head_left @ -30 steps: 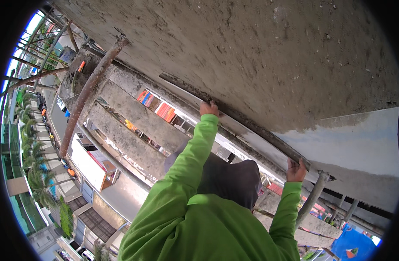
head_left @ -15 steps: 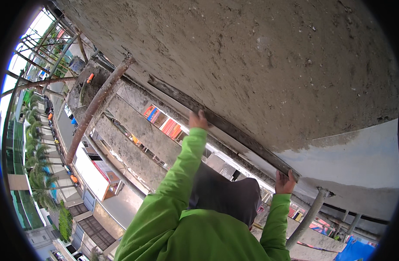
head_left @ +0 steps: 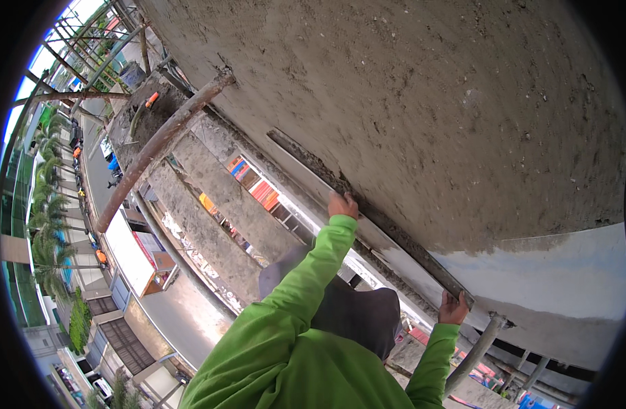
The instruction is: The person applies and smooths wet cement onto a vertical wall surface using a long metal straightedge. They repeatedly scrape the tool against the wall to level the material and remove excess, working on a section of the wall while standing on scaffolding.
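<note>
A long, narrow screed bar (head_left: 401, 240) lies against the plastered wall (head_left: 422, 129), slanting from upper left to lower right. Grey, gritty mortar sits along its wall-side face. My left hand (head_left: 343, 205) is closed round the bar near its middle, fingertips over the upper edge. Close to the bar's lower right end, my right hand (head_left: 453, 308) grips it the same way. Wet, rough brown-grey plaster covers the wall above the bar. Beyond the right end, a smoother pale band (head_left: 552, 276) of wall shows.
A rusty scaffold pole (head_left: 163, 146) crosses at the left, and another pole (head_left: 477, 354) stands by my right forearm. Mortar-stained planks (head_left: 204, 198) with gaps between them lie below me. An orange-handled tool (head_left: 151, 99) rests on the far platform, near a bucket (head_left: 132, 75). A street lies far below.
The screed bar and both hands have shifted down and right along the wall. My left hand's fingers now wrap the bar more closely. The whole view has also tilted slightly.
</note>
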Action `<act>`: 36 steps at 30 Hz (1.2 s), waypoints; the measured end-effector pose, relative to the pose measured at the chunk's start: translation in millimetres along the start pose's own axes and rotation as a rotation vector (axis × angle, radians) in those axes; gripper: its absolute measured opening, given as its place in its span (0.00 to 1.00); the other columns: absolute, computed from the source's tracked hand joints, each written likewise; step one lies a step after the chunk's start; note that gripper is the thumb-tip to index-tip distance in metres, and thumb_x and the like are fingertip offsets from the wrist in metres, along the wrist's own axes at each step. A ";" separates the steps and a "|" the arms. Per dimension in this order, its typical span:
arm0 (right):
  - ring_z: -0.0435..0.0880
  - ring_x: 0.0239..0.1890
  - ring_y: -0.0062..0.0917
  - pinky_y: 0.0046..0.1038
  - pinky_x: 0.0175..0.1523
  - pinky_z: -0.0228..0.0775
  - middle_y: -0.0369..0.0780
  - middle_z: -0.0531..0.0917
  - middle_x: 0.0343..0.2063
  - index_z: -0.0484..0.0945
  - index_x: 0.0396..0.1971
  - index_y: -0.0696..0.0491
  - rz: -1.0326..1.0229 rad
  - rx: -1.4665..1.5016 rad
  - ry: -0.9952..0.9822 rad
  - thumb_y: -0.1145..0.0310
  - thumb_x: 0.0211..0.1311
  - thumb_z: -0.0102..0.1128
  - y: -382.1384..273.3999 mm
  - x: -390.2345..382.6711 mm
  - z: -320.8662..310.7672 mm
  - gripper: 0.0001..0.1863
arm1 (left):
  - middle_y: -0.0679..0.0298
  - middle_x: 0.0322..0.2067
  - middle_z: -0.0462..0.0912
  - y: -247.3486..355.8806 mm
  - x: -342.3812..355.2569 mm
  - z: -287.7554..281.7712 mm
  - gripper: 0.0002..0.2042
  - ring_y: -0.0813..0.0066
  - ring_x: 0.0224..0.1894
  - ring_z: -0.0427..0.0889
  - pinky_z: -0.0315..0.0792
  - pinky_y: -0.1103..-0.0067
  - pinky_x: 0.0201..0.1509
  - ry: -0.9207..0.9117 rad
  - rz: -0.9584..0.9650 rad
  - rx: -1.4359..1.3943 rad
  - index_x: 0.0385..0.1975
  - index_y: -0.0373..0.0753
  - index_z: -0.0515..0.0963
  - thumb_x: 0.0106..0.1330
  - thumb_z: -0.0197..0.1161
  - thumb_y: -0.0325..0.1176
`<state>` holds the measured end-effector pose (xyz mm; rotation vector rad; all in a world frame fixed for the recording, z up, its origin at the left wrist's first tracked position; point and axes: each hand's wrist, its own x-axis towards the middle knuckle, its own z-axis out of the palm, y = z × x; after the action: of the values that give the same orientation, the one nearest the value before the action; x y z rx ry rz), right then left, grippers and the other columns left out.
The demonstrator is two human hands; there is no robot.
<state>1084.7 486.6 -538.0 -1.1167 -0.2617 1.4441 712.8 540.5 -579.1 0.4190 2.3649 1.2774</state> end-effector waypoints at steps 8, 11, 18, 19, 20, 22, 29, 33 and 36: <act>0.74 0.39 0.29 0.31 0.45 0.67 0.41 0.76 0.35 0.70 0.35 0.56 0.057 0.082 -0.096 0.68 0.51 0.51 43.9 -6.4 56.4 0.12 | 0.41 0.24 0.72 57.4 56.5 -60.4 0.10 0.42 0.30 0.71 0.65 0.61 0.32 0.162 0.180 -0.029 0.28 0.31 0.64 0.52 0.50 0.32; 0.73 0.40 0.30 0.31 0.46 0.67 0.41 0.75 0.36 0.69 0.36 0.58 0.086 0.133 -0.118 0.70 0.52 0.50 51.7 -17.6 79.8 0.11 | 0.42 0.24 0.72 68.7 74.8 -76.0 0.10 0.43 0.30 0.71 0.65 0.61 0.32 0.216 0.224 0.011 0.28 0.31 0.63 0.52 0.50 0.32; 0.72 0.42 0.31 0.30 0.49 0.66 0.45 0.73 0.39 0.67 0.38 0.61 0.162 0.240 -0.209 0.72 0.54 0.47 60.9 -31.6 130.3 0.13 | 0.42 0.22 0.72 120.4 103.2 -125.5 0.10 0.42 0.28 0.71 0.65 0.60 0.31 0.363 0.373 -0.049 0.29 0.33 0.61 0.53 0.49 0.33; 0.72 0.43 0.30 0.29 0.51 0.65 0.45 0.73 0.39 0.67 0.39 0.62 0.199 0.264 -0.236 0.72 0.54 0.46 59.5 -36.1 136.2 0.13 | 0.42 0.22 0.72 125.7 104.6 -135.4 0.10 0.42 0.28 0.71 0.65 0.60 0.31 0.351 0.376 -0.068 0.29 0.34 0.61 0.53 0.49 0.33; 0.72 0.43 0.30 0.29 0.52 0.63 0.46 0.73 0.39 0.66 0.39 0.63 0.230 0.288 -0.260 0.72 0.55 0.45 57.5 -38.5 141.3 0.14 | 0.42 0.23 0.72 132.0 107.0 -144.0 0.10 0.42 0.28 0.71 0.64 0.60 0.31 0.334 0.382 -0.090 0.29 0.34 0.62 0.53 0.49 0.33; 0.72 0.44 0.31 0.28 0.52 0.64 0.46 0.73 0.40 0.66 0.41 0.63 0.298 0.313 -0.341 0.70 0.55 0.44 54.9 -39.7 145.2 0.15 | 0.43 0.26 0.73 137.2 109.8 -159.0 0.11 0.45 0.31 0.72 0.68 0.63 0.32 0.290 0.372 -0.077 0.32 0.32 0.64 0.53 0.48 0.33; 0.71 0.47 0.33 0.31 0.49 0.67 0.49 0.70 0.44 0.65 0.44 0.61 0.519 0.182 -0.549 0.68 0.50 0.44 74.7 -64.7 144.7 0.20 | 0.49 0.26 0.75 70.6 129.0 -214.5 0.14 0.55 0.26 0.78 0.73 0.64 0.29 -0.014 0.128 -0.476 0.36 0.31 0.63 0.53 0.51 0.33; 0.69 0.48 0.36 0.32 0.52 0.64 0.50 0.70 0.43 0.62 0.45 0.64 0.650 0.275 -0.568 0.69 0.48 0.45 111.2 -90.3 184.3 0.23 | 0.51 0.30 0.75 48.7 153.6 -275.5 0.18 0.60 0.29 0.78 0.73 0.65 0.30 -0.091 0.088 -0.649 0.42 0.33 0.61 0.55 0.51 0.38; 0.68 0.49 0.38 0.33 0.53 0.62 0.50 0.69 0.42 0.61 0.45 0.66 0.719 0.341 -0.465 0.69 0.46 0.46 131.4 -98.2 220.6 0.25 | 0.54 0.32 0.76 53.8 152.9 -335.6 0.22 0.62 0.35 0.76 0.71 0.70 0.37 -0.317 0.083 -0.776 0.47 0.38 0.58 0.58 0.49 0.44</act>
<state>817.7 467.2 -475.2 -0.5928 0.0851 2.2880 417.9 396.7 -402.2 0.4220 1.4559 1.8681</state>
